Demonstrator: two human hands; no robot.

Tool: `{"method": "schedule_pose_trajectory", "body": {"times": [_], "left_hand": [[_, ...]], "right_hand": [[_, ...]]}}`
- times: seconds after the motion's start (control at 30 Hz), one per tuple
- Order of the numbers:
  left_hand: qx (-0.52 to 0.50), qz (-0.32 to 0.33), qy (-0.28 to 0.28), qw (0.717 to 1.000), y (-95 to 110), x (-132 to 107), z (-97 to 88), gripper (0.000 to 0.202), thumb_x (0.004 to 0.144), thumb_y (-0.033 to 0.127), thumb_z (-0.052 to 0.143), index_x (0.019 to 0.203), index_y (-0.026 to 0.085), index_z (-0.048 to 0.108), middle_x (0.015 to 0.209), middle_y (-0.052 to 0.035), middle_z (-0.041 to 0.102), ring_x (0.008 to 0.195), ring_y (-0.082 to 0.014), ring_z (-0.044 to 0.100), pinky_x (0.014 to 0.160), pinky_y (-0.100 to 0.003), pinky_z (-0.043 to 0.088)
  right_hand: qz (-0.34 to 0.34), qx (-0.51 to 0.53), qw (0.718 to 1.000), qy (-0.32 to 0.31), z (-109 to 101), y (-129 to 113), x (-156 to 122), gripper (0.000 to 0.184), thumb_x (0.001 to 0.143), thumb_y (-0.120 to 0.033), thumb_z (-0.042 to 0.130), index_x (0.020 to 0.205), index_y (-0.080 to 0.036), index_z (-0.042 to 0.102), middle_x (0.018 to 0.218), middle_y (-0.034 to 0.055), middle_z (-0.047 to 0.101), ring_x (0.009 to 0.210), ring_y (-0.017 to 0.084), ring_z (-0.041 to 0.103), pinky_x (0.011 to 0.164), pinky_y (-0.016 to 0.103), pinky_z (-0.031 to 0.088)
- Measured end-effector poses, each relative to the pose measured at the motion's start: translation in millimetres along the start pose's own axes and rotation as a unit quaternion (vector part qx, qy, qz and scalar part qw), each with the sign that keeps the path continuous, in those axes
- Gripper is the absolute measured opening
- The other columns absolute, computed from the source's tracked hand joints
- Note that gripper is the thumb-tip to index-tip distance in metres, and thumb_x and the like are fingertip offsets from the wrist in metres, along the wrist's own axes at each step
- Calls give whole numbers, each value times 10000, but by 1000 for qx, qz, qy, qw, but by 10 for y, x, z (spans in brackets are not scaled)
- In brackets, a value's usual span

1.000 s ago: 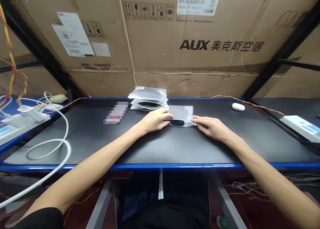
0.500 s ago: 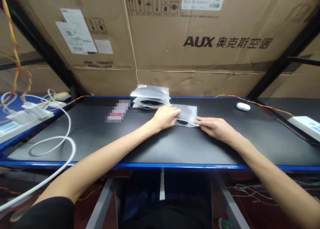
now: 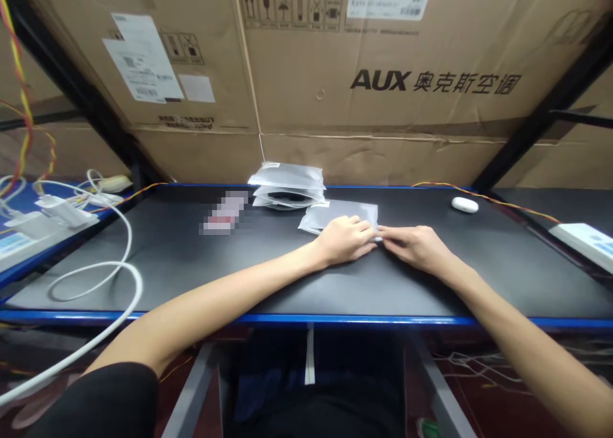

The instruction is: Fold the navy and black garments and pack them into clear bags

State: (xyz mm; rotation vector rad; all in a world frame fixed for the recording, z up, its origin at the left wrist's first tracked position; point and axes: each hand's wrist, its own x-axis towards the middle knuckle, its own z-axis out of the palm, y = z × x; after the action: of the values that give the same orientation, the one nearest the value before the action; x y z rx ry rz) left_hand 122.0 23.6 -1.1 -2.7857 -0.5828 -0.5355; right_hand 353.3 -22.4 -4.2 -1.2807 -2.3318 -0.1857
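Note:
A frosted plastic pouch [image 3: 320,216] lies flat on the black table mat, its front right part hidden under my fingers. My left hand [image 3: 345,240] is closed over the pouch's front edge close to the right corner, fingertips curled on the plastic. Right beside it, my right hand [image 3: 412,246] pinches that same corner between thumb and fingers. The two hands almost touch. Behind and to the left stands a stack of similar pouches [image 3: 288,177], with something dark showing between the layers.
A white earbud case [image 3: 464,205] sits at the back right. Power strips [image 3: 587,243] and a looping white cable [image 3: 136,285] lie toward the sides. A blurred-out item [image 3: 225,213] rests left of the stack. Large cardboard boxes [image 3: 383,119] wall off the back.
My left hand has slid right along the pouch's front edge, from its left side to the right corner, uncovering the left part. My right hand keeps its place at the corner.

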Motion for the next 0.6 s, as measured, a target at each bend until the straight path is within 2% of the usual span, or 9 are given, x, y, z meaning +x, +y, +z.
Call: {"method": "schedule_pose_trajectory", "body": {"times": [0.13,0.27,0.47,0.6], "left_hand": [[26,-8,22,999,55,52,71,337,1064,338,395,1162,202,687,934,-85,693,852,-226,626,672,-340,449],[47,16,24,998,57,6,49,307,1048,304,415,1193,216,671,942,-93,683,863,-240,621,647,-353,425],[79,28,1,996,-67,-162,-99,187,978,227,495,990,187,678,983,-102,666,866,-236,605,691,-356,428],[108,48,-35,992,-197,-346,-242,203,980,208,474,953,180,673,948,-98,664,860,-228,600,710,-347,435]], "right_hand": [[5,31,999,-17,-45,-28,1,287,927,-286,563,1098,-278,793,958,39,816,757,215,780,653,263,556],[10,16,1000,-6,-44,-45,-4,262,912,-309,576,1045,-296,801,912,23,819,706,201,765,613,255,522],[8,-16,1000,10,-22,-56,-18,224,904,-299,579,968,-284,793,899,24,818,733,206,766,627,255,516],[-2,-16,1000,18,-15,-84,-22,203,893,-277,581,933,-279,781,912,23,817,772,208,770,642,255,522]]}}
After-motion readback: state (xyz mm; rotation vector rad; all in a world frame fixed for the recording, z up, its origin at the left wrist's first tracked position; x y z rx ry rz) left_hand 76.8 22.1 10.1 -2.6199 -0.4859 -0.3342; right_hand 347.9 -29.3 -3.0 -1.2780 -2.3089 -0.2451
